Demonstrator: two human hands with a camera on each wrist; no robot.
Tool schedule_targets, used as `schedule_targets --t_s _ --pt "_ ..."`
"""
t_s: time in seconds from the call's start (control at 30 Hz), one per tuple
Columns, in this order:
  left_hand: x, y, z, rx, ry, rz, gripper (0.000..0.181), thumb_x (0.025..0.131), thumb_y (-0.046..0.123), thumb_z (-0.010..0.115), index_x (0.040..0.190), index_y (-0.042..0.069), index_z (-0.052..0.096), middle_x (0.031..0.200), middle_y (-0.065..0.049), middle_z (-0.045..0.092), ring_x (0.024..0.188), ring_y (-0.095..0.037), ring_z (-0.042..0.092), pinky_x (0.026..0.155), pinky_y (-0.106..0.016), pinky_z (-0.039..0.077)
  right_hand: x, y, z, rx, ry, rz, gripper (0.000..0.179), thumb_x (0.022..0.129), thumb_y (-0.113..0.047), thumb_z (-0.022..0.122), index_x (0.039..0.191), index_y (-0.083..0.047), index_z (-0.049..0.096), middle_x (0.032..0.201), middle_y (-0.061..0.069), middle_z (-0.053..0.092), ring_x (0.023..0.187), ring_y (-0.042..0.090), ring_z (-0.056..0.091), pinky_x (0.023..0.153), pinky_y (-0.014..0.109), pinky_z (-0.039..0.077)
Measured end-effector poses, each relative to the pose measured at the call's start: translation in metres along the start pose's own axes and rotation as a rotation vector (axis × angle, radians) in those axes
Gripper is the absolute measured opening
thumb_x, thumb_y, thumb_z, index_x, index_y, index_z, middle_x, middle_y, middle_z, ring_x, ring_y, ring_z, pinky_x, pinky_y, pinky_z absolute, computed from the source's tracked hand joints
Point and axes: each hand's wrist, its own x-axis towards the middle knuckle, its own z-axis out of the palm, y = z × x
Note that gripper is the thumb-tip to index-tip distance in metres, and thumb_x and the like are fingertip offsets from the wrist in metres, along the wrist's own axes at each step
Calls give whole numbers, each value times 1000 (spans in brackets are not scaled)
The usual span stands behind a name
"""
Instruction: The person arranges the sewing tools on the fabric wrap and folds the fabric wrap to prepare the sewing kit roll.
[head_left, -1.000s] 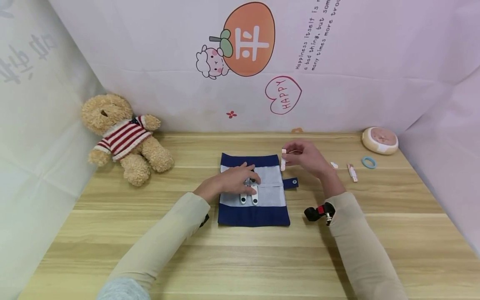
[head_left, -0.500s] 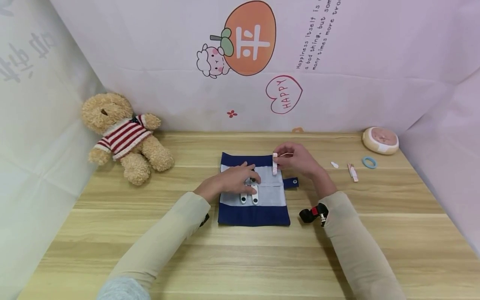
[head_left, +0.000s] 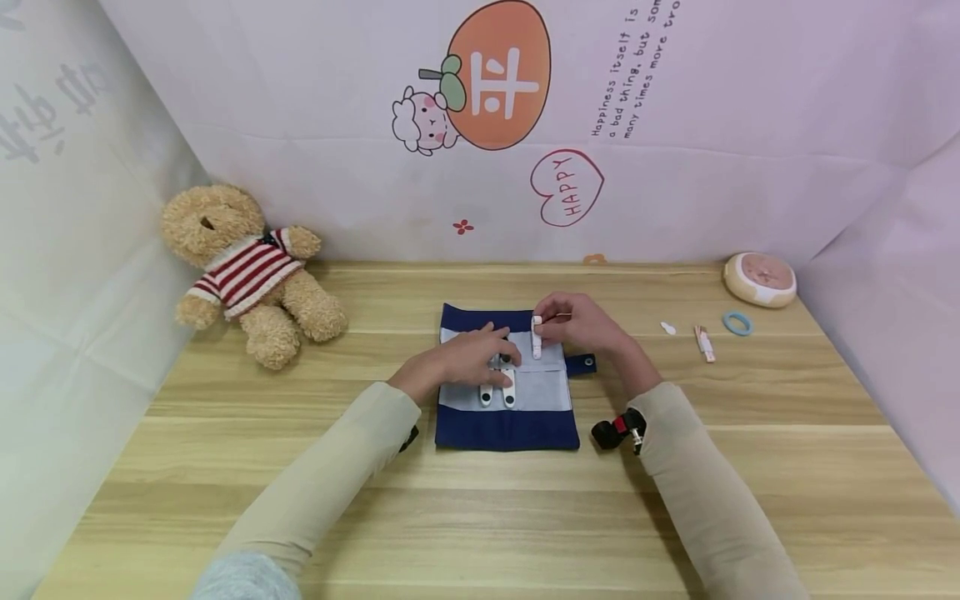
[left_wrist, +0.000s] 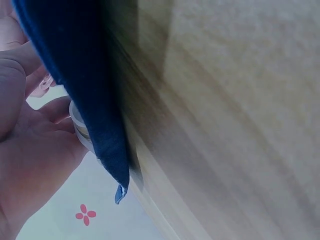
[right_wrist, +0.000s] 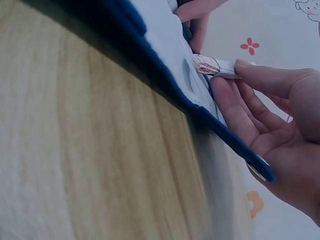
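Note:
A navy roll-up pouch [head_left: 507,428] lies unfolded on the table, its pale lining facing up. My left hand [head_left: 474,357] rests over its middle with the fingers spread. Beneath and beside those fingers sit white slim items [head_left: 510,388] with black round ends, partly hidden. My right hand [head_left: 576,323] pinches a folded white measuring tape [head_left: 537,337] between thumb and fingers, over the pouch's upper right part. In the right wrist view the layered end of the measuring tape [right_wrist: 207,65] shows red print, close to the lining.
To the right lie another folded printed strip [head_left: 704,344], a small white piece [head_left: 668,328] and a blue ring [head_left: 738,324]. A rounded cream-and-pink case [head_left: 761,280] stands behind them. A teddy bear [head_left: 251,275] sits back left. The pouch's snap strap [head_left: 581,364] sticks out right.
My right hand has carried the measuring tape left and slightly nearer, from beside the pouch to over its lining. The left hand has stayed in place.

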Motion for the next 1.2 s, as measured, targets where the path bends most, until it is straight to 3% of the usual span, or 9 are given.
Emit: schedule_targets --t_s 0.8,1.2 --pt "-2 1 -1 -10 -5 19 33 98 29 70 129 19 67 162 -19 28 151 -45 12 119 -57 20 6 -3 14 33 -67 -15 15 94 2 69 107 5 62 98 18 63 89 29 64 77 36 59" --pt "-2 0 -1 -20 -7 21 29 98 29 70 125 20 66 163 -19 28 151 -44 11 119 -57 20 5 -9 15 16 -140 43 17 95 4 66 110 9 60 97 20 65 88 31 68 80 41 60"
